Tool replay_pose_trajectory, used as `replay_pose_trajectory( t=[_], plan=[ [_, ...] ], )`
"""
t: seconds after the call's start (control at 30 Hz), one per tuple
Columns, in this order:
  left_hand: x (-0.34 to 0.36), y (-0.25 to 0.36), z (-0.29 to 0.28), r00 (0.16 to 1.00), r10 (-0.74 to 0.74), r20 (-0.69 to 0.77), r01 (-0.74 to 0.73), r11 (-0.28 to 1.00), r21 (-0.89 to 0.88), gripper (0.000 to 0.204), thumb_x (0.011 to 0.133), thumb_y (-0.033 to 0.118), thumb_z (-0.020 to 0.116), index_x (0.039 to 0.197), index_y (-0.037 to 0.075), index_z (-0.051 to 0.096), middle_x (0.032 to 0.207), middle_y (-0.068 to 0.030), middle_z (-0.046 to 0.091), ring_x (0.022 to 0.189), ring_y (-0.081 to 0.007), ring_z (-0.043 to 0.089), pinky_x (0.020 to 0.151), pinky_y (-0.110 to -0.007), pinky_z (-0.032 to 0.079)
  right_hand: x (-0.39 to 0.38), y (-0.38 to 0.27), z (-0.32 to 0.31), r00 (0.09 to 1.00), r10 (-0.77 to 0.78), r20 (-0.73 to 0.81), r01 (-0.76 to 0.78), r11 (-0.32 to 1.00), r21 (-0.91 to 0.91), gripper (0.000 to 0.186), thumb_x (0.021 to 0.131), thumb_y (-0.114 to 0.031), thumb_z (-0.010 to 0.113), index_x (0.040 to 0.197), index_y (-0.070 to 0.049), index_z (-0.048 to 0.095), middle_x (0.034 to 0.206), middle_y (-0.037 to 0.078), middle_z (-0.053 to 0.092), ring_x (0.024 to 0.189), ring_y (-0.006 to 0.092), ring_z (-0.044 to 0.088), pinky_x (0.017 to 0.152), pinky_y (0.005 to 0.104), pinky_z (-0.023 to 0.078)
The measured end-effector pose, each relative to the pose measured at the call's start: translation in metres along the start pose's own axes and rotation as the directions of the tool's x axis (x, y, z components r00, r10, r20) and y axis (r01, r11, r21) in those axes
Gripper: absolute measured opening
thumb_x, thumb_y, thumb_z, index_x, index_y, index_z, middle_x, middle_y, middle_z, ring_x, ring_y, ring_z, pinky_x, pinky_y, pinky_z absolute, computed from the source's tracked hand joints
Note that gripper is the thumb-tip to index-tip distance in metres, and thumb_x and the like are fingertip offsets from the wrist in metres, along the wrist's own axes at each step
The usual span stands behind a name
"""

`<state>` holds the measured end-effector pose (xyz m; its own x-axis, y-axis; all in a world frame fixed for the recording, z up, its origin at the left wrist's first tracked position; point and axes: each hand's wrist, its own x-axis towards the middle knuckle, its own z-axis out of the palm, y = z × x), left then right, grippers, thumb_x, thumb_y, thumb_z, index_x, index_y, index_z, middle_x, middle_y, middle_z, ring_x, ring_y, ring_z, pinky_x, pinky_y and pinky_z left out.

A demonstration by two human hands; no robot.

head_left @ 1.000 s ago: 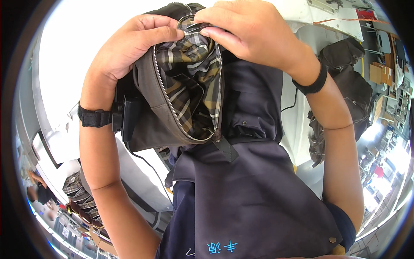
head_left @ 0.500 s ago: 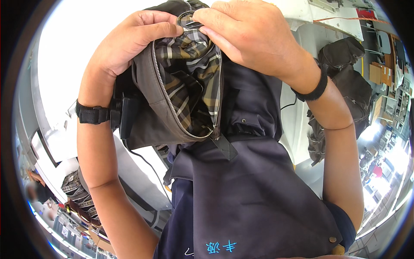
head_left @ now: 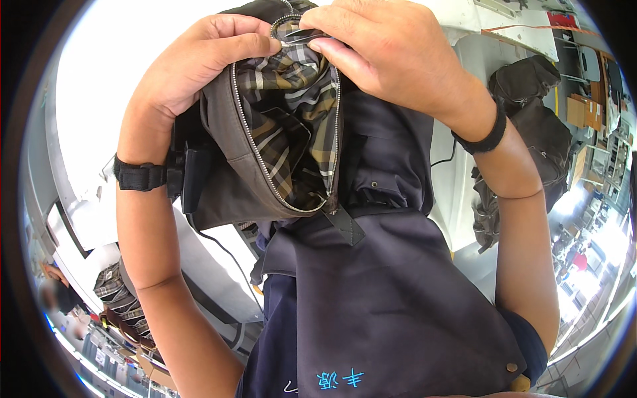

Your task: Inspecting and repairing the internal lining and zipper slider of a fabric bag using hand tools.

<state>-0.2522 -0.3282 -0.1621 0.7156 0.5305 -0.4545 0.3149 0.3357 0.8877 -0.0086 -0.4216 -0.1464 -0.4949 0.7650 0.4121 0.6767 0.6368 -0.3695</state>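
A dark grey-brown bag (head_left: 222, 142) lies in front of me with its long zipper undone, showing a plaid lining (head_left: 292, 126) in black, tan and white. At the bag's far end, my left hand (head_left: 215, 56) pinches the zippered edge between thumb and fingers. Opposite it, my right hand (head_left: 391, 60) holds a small dark tool with thin blades, apparently thread snips (head_left: 306, 34), at the lining by the curved zipper end. Most of that tool is hidden by my fingers. A dark strap tab (head_left: 345, 225) hangs from the bag's near end.
Several dark bags (head_left: 537, 132) are piled at the right. A white work surface (head_left: 93, 99) extends to the left, with a stack of plaid pieces (head_left: 119, 292) lower down. Cardboard boxes (head_left: 585, 113) stand far right. Another person (head_left: 60, 295) is at the far left.
My right hand has shifted slightly and its fingers have spread a little, so more of the dark snips shows, with the blades apart. My left hand keeps its pinch on the bag.
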Motion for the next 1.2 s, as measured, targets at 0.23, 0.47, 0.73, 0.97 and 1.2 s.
replay_pose_trajectory(
  t=[0.23, 0.47, 0.73, 0.97, 1.2],
  plan=[
    [0.0, 0.0, 0.003, 1.0, 0.009, -0.025, -0.009, 1.0, 0.003, 0.019, 0.094, 0.016, 0.073, 0.106, 0.002, 0.074, 0.095, 0.001, 0.074, 0.082, -0.005, 0.067, 0.079, -0.019, 0.053, 0.0, 0.007, 0.002, 0.994, -0.078, -0.082, 0.081, 0.996, 0.038, 0.014, 0.089, -0.011, 0.068, 0.101, -0.006, 0.062, 0.076, 0.011, 0.061, 0.068, 0.0316, 0.064, 0.06, 0.0406, 0.049],
    [0.0, -0.001, 0.003, 0.999, 0.01, -0.037, -0.009, 1.0, 0.025, 0.021, 0.094, 0.017, 0.074, 0.108, 0.001, 0.074, 0.097, -0.0001, 0.075, 0.083, -0.0057, 0.068, 0.08, -0.02, 0.054, 0.002, 0.011, 0.0, 0.993, -0.108, -0.045, 0.109, 0.994, 0.018, 0.013, 0.089, -0.011, 0.069, 0.099, -0.005, 0.063, 0.075, 0.011, 0.061, 0.067, 0.0315, 0.064, 0.058, 0.0413, 0.049],
    [0.0, 0.001, 0.002, 1.0, -0.01, -0.027, 0.011, 0.999, 0.031, 0.022, 0.094, 0.017, 0.074, 0.109, 0.001, 0.073, 0.099, -0.0006, 0.074, 0.086, -0.0061, 0.068, 0.081, -0.02, 0.054, 0.004, 0.016, -0.001, 0.989, -0.14, -0.041, 0.141, 0.99, 0.024, 0.012, 0.089, -0.011, 0.068, 0.097, -0.005, 0.063, 0.075, 0.01, 0.061, 0.066, 0.0315, 0.064, 0.058, 0.0402, 0.05],
    [0.0, -0.001, 0.0, 1.0, -0.001, -0.02, 0.002, 1.0, 0.028, 0.022, 0.094, 0.017, 0.074, 0.109, 0.001, 0.073, 0.099, -0.0008, 0.074, 0.089, -0.0062, 0.068, 0.083, -0.02, 0.054, 0.009, 0.015, -0.005, 0.991, -0.133, 0.029, 0.132, 0.991, 0.022, 0.009, 0.089, -0.012, 0.067, 0.092, -0.007, 0.06, 0.075, 0.01, 0.061, 0.065, 0.0308, 0.064, 0.058, 0.0397, 0.05],
    [0.0, 0.001, 0.002, 1.0, -0.003, -0.003, 0.003, 0.999, 0.033, 0.02, 0.094, 0.017, 0.074, 0.107, 0.002, 0.073, 0.097, 0.0, 0.074, 0.085, -0.0056, 0.068, 0.081, -0.02, 0.054, 0.015, 0.028, -0.004, 0.962, -0.272, 0.033, 0.272, 0.962, -0.015, 0.011, 0.083, -0.012, 0.069, 0.087, -0.007, 0.059, 0.071, 0.008, 0.056, 0.062, 0.0283, 0.061, 0.055, 0.0387, 0.047]
  ],
)
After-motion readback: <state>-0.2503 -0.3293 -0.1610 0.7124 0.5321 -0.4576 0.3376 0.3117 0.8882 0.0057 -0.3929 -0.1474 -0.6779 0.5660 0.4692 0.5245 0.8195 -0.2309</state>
